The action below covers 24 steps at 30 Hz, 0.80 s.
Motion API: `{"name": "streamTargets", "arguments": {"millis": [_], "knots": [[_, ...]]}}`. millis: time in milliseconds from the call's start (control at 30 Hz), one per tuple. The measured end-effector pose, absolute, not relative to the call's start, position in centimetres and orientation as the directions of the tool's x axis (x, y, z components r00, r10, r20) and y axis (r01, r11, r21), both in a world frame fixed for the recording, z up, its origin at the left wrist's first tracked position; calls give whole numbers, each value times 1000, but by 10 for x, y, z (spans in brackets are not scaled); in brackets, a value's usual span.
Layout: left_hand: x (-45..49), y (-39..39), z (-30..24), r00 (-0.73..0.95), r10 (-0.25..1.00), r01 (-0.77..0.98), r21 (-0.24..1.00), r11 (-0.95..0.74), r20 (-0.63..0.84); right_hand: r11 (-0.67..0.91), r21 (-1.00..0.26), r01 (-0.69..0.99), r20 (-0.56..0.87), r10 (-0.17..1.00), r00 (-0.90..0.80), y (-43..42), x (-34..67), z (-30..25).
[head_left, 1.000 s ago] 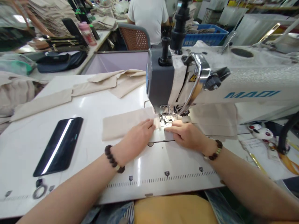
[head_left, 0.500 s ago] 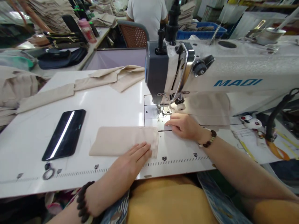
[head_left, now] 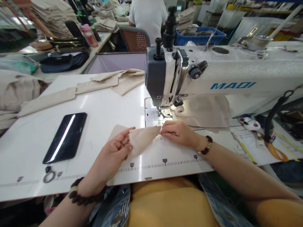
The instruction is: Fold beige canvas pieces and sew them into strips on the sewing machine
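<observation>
A beige fabric piece [head_left: 143, 138] is lifted off the white table and bent between my two hands, in front of the sewing machine [head_left: 169, 78]. At its left edge my left hand [head_left: 115, 148] grips it between thumb and fingers, palm turned up. Part of the fabric shows behind those fingers. My right hand [head_left: 180, 134] pinches the right corner, close to the needle plate [head_left: 151, 115]. Right of the presser foot, another beige fabric panel [head_left: 205, 110] lies flat under the machine arm.
On the left of the table [head_left: 99, 110] lies a black phone [head_left: 65, 137] with a ring holder [head_left: 49, 174]. Beige fabric strips [head_left: 94, 82] stretch along the back. At right are a small panda-like figure [head_left: 249, 124] and papers. A person in white [head_left: 148, 19] sits beyond.
The fabric lay flat under my left hand; now it is raised and bent. My left hand has turned over and moved left. The right hand has shifted slightly left onto the fabric's corner.
</observation>
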State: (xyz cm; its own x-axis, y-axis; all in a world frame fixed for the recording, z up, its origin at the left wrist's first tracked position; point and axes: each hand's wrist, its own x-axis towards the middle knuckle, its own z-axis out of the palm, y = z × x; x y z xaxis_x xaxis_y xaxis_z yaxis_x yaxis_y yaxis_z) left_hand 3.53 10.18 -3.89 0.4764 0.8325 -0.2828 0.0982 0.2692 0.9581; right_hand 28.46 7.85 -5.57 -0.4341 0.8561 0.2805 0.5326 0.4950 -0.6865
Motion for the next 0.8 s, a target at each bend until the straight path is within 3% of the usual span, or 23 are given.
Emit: {"name": "streamTargets", "arguments": {"millis": [100,200,333,800], "knots": [[37,106,-40,509,764,-76,863,499,-397,423,-783,457,295,898,-326,79,283,-56],[38,106,-44,540,704,-138,777,614,-461,328,-845,423,260,942,-212,81,281,-60],[40,104,-46,550,682,-151,745,650,-483,229,-892,389,188,972,-139,84,277,-63],[42,106,-47,517,694,-175,731,659,-501,149,-876,458,93,985,-143,87,275,-59]]}}
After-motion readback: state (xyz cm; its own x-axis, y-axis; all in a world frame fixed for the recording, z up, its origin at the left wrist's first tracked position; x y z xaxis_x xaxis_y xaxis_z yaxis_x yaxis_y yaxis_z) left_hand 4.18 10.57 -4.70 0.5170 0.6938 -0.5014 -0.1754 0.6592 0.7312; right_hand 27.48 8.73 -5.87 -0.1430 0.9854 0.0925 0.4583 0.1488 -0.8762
